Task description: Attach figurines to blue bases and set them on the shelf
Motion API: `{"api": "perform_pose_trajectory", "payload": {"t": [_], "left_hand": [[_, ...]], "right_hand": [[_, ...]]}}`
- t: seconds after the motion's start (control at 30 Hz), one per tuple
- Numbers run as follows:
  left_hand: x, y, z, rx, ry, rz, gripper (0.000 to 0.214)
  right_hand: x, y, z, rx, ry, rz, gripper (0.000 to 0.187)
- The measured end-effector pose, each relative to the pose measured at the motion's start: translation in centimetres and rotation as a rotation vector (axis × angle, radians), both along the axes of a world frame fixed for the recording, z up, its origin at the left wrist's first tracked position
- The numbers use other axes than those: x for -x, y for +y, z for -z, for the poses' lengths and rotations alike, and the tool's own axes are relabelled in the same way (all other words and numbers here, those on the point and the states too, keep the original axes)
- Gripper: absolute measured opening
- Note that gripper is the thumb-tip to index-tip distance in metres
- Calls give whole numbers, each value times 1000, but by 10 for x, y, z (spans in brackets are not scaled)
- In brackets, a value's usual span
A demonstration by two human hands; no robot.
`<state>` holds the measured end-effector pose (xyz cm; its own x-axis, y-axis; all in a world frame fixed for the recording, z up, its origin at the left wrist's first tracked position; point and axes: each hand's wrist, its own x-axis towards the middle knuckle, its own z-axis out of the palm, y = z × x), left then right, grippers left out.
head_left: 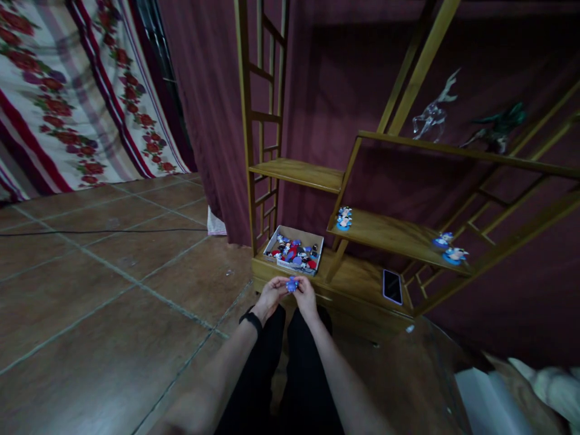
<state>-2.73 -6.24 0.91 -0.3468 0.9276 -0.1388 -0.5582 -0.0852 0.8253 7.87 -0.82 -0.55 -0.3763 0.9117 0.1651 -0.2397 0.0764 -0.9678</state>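
Observation:
My left hand (270, 294) and my right hand (305, 295) meet in front of my knees, both pinched on a small blue and purple figurine (292, 284). A black band sits on my left wrist. Just beyond my hands a white cardboard box (316, 241) rests on the bottom wooden shelf (353, 278), filled with several small red, blue and white figurines. Two similar figurines (344, 218) stand at the left end of the middle shelf (389, 232), and two more figurines (448, 248) near its right end.
A phone (392, 286) lies flat on the bottom shelf. A clear glass deer (432, 112) and a dark green ornament (498, 128) stand on an upper shelf. Maroon curtain behind, floral cloth (67, 90) at left, a black cable (90, 231) across the tiled floor.

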Motion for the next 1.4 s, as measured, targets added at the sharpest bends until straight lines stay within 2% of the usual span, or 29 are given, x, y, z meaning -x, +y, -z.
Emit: {"api": "perform_pose_trajectory", "payload": {"t": [0.2, 0.4, 0.73, 1.0, 1.17, 1.4], "left_hand": [[-3, 5, -1, 9, -2, -9, 31], [0, 13, -3, 174, -5, -1, 14], [0, 12, 0, 217, 47, 42, 4], [-2, 9, 2, 216, 48, 81, 7], [-3, 8, 4, 182, 20, 84, 6], [-4, 4, 7, 130, -29, 87, 30]], "right_hand": [[-2, 3, -2, 0, -45, 22, 20], [-6, 8, -5, 145, -118, -3, 24], [-6, 16, 1, 215, -154, -24, 23], [-11, 21, 8, 258, -164, -77, 26], [-11, 22, 5, 296, -136, -95, 29], [-16, 18, 0, 365, -38, -152, 29]]}}
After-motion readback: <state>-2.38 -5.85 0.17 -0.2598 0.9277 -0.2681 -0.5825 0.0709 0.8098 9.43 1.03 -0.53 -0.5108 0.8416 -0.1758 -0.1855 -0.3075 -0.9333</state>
